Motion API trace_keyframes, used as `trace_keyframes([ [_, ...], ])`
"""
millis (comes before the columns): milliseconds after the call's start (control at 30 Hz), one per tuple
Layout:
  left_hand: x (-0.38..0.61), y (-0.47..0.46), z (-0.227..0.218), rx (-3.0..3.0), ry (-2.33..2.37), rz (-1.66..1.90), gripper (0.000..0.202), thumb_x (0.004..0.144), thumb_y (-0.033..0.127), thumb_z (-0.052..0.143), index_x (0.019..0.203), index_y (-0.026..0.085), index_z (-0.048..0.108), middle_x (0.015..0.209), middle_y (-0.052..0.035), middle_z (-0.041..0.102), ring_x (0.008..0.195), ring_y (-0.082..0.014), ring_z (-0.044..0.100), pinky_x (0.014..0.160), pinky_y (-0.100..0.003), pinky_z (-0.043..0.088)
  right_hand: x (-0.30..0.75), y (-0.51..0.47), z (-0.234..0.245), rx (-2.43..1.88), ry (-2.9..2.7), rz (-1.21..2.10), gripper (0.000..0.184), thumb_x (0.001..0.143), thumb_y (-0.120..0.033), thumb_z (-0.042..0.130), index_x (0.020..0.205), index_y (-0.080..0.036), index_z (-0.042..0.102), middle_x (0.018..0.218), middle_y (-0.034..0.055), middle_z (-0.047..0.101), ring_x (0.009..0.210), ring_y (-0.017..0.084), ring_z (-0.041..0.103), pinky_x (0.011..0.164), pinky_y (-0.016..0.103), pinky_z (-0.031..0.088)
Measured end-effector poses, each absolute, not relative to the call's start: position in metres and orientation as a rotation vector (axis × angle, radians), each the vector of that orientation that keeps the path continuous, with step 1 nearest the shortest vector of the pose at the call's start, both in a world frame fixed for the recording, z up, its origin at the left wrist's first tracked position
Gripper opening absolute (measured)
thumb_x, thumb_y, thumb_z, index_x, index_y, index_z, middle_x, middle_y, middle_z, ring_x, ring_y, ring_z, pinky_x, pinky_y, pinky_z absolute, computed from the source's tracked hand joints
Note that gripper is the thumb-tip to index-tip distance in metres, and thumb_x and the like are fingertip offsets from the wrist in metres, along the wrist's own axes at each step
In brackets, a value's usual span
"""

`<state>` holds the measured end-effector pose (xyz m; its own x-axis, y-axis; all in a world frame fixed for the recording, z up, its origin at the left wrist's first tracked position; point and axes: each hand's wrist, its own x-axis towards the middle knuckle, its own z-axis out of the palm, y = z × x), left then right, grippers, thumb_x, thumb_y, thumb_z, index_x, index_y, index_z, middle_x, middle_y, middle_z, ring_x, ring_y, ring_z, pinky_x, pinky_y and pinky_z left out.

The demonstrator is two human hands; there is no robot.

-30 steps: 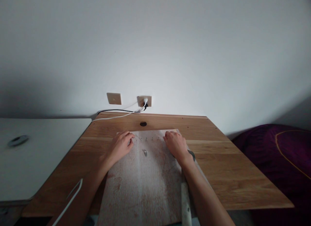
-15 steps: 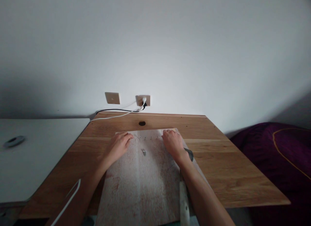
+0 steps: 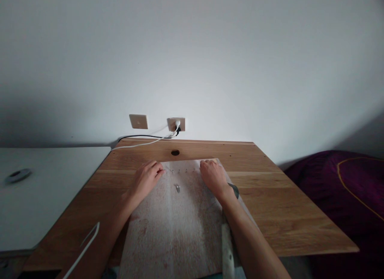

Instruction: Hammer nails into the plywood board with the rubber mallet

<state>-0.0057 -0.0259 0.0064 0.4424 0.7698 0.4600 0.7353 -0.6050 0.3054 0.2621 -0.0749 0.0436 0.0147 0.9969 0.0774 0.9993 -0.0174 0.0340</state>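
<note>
A pale, worn wooden board [image 3: 171,231] lies in front of me, with a row of small upright nails or screws [image 3: 179,171] near its far edge. My left hand [image 3: 147,175] is at the left end of that row, thumb and fingertips pinched together; anything between them is too small to make out. At the right end, my right hand [image 3: 212,174] rests on the board with its fingers curled in, and their tips are hidden. A few loose metal screws or nails [image 3: 178,188] lie between the hands. Under my right forearm lies a hammer with a pale handle [image 3: 227,247].
The board is on a wooden table [image 3: 288,207] against a white wall. Cables [image 3: 141,143] run from a wall socket [image 3: 176,124] along its back left. A white surface [image 3: 45,207] with a grey ring-shaped object [image 3: 18,175] adjoins at left. Purple fabric [image 3: 324,183] bulges at right.
Both hands stay at nearly the same places on the board. Only slight shifts of the left fingers show; the loose metal pieces and the hammer have not moved.
</note>
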Motion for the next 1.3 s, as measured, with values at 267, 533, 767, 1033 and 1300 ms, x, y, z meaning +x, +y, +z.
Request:
trace_keyframes([
  [267,0.003,-0.036,0.003,2.581,0.999,0.779,0.031,0.098,0.028,0.064,0.069,0.019,0.056,0.072,0.0013,0.058,0.068,-0.0144,0.055,0.065,-0.027,0.038,0.261,-0.074,0.040,-2.280,-2.131,-0.094,0.027,0.102,-0.018,0.050,0.102,-0.014,0.076,0.104,0.0194,0.077,0.098,0.029,0.075,0.075,0.033,0.054],
  [533,0.003,-0.040,0.007,2.635,0.982,0.661,0.023,0.095,0.022,0.061,0.072,0.019,0.059,0.075,-0.0001,0.059,0.070,-0.0153,0.055,0.067,-0.028,0.039,0.261,-0.075,0.043,-2.194,-2.176,-0.052,0.035,0.100,-0.005,0.041,0.106,-0.016,0.074,0.107,0.0154,0.075,0.102,0.025,0.071,0.077,0.030,0.050],
  [767,-0.013,-0.035,0.018,2.434,0.906,0.508,0.017,0.074,0.008,0.058,0.085,0.019,0.065,0.085,-0.0012,0.067,0.076,-0.0149,0.059,0.070,-0.025,0.043,0.261,-0.076,0.047,-2.081,-2.137,0.060,0.032,0.098,-0.006,0.043,0.108,-0.014,0.072,0.112,0.0163,0.073,0.109,0.025,0.067,0.086,0.031,0.046],
  [1033,-0.022,-0.035,0.024,2.304,0.929,0.279,0.022,0.066,0.013,0.066,0.087,0.019,0.067,0.082,0.0006,0.062,0.076,-0.0156,0.057,0.067,-0.024,0.041,0.252,-0.085,0.047,-1.584,-2.376,0.606,0.017,0.088,-0.012,0.062,0.101,-0.019,0.070,0.090,0.0006,0.075,0.079,0.013,0.066,0.072,0.020,0.045],
  [1300,-0.023,-0.041,0.036,2.317,0.813,0.192,0.010,0.069,0.016,0.074,0.076,0.018,0.067,0.090,-0.0006,0.063,0.082,-0.0168,0.061,0.074,-0.026,0.044,0.246,-0.084,0.035,-1.442,-2.347,0.771,0.024,0.087,-0.008,0.057,0.107,-0.016,0.067,0.080,0.0004,0.070,0.069,0.013,0.059,0.066,0.022,0.039],
])
